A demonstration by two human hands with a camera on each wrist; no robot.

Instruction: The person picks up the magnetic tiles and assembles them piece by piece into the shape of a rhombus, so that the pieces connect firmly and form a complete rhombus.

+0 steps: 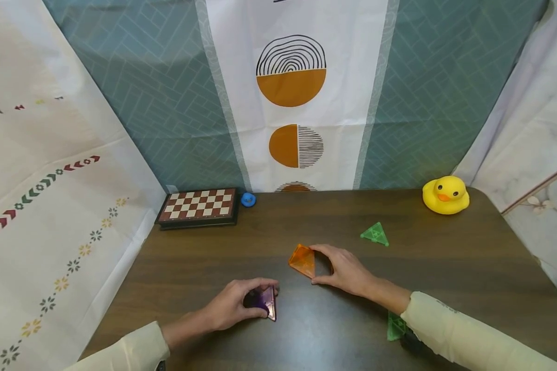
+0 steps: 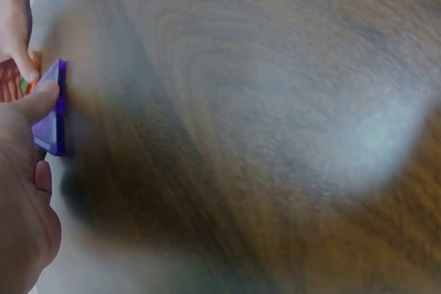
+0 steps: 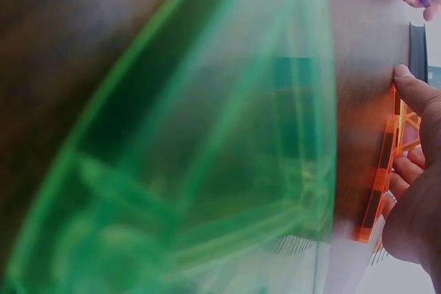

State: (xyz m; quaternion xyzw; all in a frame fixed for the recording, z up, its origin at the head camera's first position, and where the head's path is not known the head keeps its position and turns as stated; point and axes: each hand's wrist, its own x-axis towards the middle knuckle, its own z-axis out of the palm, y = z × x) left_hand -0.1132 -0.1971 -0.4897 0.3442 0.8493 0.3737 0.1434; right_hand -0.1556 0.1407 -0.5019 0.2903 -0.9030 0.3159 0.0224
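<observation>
My left hand (image 1: 234,305) pinches a purple triangular magnetic tile (image 1: 270,302), its thumb on the near side and fingers over the far edge. In the left wrist view the purple tile (image 2: 49,127) shows edge-on under the thumb. Further right and a little deeper on the table, my right hand (image 1: 345,270) grips orange see-through magnetic tiles (image 1: 302,262) between thumb and fingers. The right wrist view shows the orange tiles (image 3: 379,194) standing on edge against the palm side. A gap of table separates the purple and orange pieces.
One green triangular tile (image 1: 375,234) lies beyond my right hand. Another green tile (image 1: 395,326) is partly hidden by my right sleeve; a green tile (image 3: 227,149) looms large in the right wrist view. A chessboard box (image 1: 198,207), small blue object (image 1: 248,200) and yellow rubber duck (image 1: 445,196) line the back.
</observation>
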